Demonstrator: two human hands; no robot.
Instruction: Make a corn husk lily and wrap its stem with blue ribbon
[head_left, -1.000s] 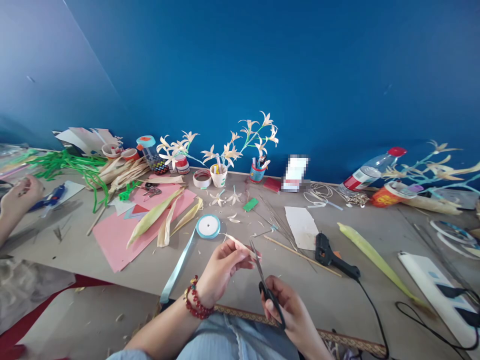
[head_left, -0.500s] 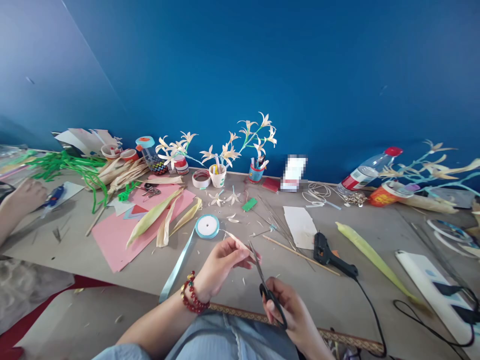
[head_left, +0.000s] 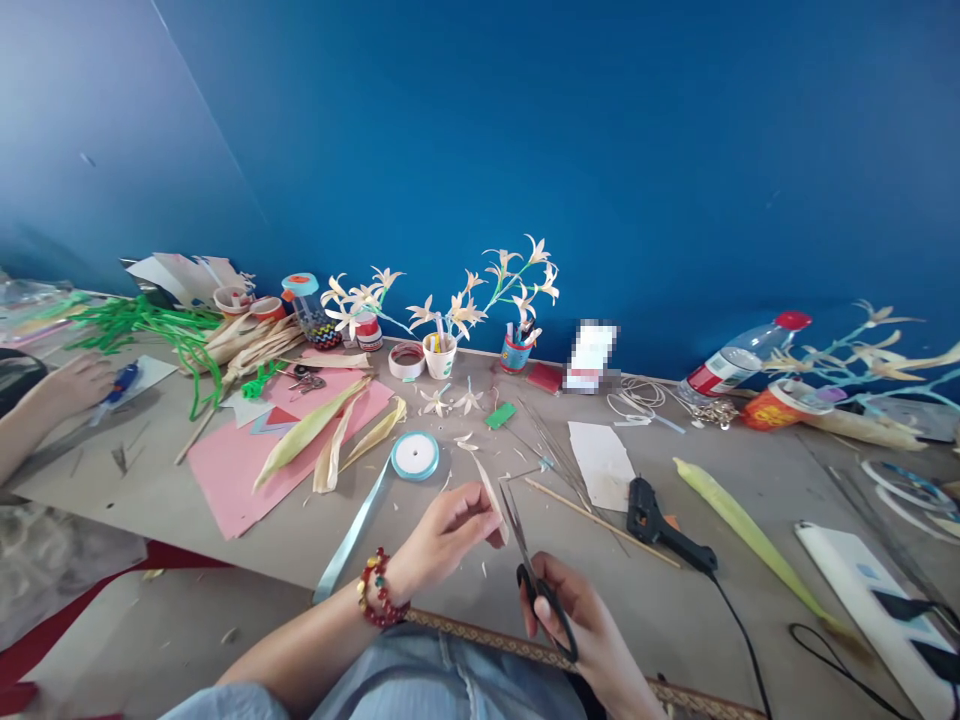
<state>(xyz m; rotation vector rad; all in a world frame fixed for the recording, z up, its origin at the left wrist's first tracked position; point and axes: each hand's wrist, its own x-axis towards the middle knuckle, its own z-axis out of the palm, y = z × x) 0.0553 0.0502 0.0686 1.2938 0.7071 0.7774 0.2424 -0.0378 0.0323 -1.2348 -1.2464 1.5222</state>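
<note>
My left hand (head_left: 454,528), with a beaded bracelet at the wrist, pinches a thin pale strip of corn husk (head_left: 490,492) that points up and away from me. In my right hand (head_left: 574,600) is a pair of scissors (head_left: 527,560) with black handles. The blades are slightly parted, and their tips are right beside the strip's right edge; whether they touch it I cannot tell. Beyond my left hand lies a roll of light blue ribbon (head_left: 415,456), its loose end trailing toward the table's front edge. Two pale husk flowers (head_left: 435,401) rest farther back.
A black glue gun (head_left: 664,525) with a cord lies to the right, near a yellow-green husk (head_left: 750,530) and a white power strip (head_left: 874,610). Cups with husk flowers (head_left: 439,355) stand along the wall. Pink paper (head_left: 225,480) carries husks. Another person's hand (head_left: 75,390) is at far left.
The husk strip has turned from slanting to more upright in my left hand. The scissors have come off the strip's side, blades now slightly apart. The view has shifted a little.
</note>
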